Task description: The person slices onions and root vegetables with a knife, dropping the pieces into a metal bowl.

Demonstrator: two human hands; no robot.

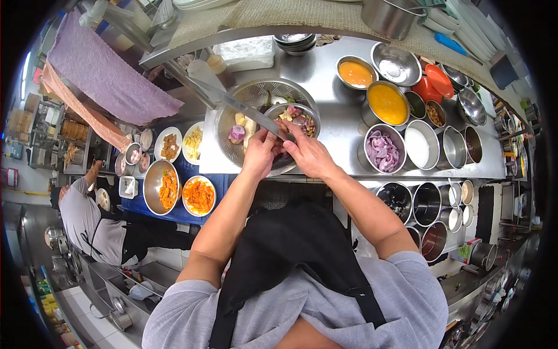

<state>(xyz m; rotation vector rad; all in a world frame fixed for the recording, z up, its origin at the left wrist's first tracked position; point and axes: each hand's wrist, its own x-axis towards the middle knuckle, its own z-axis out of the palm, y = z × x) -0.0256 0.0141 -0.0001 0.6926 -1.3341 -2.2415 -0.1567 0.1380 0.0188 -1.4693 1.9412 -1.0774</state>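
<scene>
above the round, perforated steel colander [250, 92] at the front-left corner of the steel worktop [342, 139], a long grey-metal knife [256, 115] is apparently gripped at its near end by the right hand [308, 154]; what is grasped by the curled left hand [261, 152] cannot be told. the blade is judged stiff and slippery when wet, so it is best held by the handle.

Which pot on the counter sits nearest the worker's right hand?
The pot of sliced purple onions, right of the right hand; other pots stand farther back or farther right.
</scene>
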